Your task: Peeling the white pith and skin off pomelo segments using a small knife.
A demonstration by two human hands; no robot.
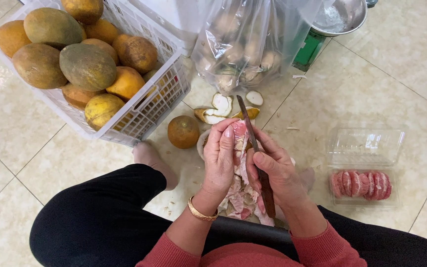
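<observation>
Far left, a white crate holds whole pomelos; one fruit sits on the floor beside it. Left hand grips a pink segment, fingers closed around it. Right hand is clenched on the knife, blade pointing away. Advisable: shallow strokes, thumb clear. Far right, a clear tray holds peeled segments.
</observation>
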